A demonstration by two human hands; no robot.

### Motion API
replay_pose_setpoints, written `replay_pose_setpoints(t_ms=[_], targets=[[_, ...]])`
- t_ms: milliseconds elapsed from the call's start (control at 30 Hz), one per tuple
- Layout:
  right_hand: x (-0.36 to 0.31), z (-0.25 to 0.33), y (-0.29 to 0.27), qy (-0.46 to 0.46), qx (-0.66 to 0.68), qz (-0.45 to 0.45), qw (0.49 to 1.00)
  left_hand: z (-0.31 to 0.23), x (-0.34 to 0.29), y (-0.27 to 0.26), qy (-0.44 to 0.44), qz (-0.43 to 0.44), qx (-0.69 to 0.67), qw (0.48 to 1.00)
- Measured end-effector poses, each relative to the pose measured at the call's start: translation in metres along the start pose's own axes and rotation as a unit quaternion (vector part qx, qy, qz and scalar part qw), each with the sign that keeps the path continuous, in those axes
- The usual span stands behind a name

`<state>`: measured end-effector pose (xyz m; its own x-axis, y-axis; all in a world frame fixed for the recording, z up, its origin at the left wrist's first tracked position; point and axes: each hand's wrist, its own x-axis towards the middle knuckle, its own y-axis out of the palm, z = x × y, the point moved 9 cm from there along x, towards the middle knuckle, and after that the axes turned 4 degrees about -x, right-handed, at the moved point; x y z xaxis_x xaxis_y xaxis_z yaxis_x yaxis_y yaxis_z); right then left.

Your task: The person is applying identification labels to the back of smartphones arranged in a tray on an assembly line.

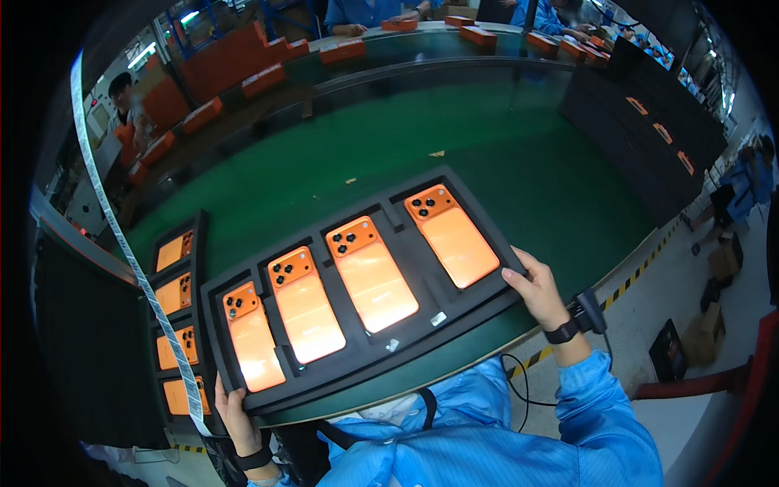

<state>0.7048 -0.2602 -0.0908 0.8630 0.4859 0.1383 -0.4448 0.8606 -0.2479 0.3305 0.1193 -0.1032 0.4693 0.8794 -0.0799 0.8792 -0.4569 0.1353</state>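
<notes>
A black tray with several orange phones in its recesses lies tilted across the green work surface, in front of me. The phones lie back up, their camera bumps toward the far side. My right hand grips the tray's right end, thumb on top and fingers at the edge. My left hand holds the near left corner, its fingers partly hidden by the tray. Two small pale labels sit on the tray's near rim.
A second black tray of orange phones is at the left. A long printed paper strip hangs before it. Stacked black trays stand at the far right on the green surface. Orange boxes and people in blue are beyond.
</notes>
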Motion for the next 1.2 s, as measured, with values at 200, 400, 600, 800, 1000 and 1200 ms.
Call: replay_pose_setpoints(t_ms=[200, 400, 600, 800, 1000, 1200], targets=[[-0.006, 0.004, -0.011, -0.077, 0.018, -0.119, 0.99, -0.011, 0.002, 0.002, 0.041, -0.027, 0.009, 0.999], [-0.013, -0.014, -0.017, -0.072, 0.151, -0.212, 0.963, -0.005, 0.001, 0.003, 0.023, -0.009, 0.011, 1.0], [-0.017, -0.02, -0.021, -0.065, 0.22, -0.226, 0.947, -0.004, -0.002, 0.004, 0.013, -0.019, 0.011, 1.0], [-0.021, -0.022, -0.02, -0.079, 0.28, -0.24, 0.926, -0.004, -0.003, 0.007, 0.022, 0.016, 0.008, 1.0], [-0.015, -0.012, -0.02, -0.09, 0.139, -0.256, 0.953, -0.002, 0.002, 0.007, 0.015, 0.018, -0.002, 1.0], [0.0, -0.017, -0.025, -0.073, 0.158, -0.225, 0.959, -0.007, 0.004, 0.011, 0.014, 0.028, -0.027, 0.999]])
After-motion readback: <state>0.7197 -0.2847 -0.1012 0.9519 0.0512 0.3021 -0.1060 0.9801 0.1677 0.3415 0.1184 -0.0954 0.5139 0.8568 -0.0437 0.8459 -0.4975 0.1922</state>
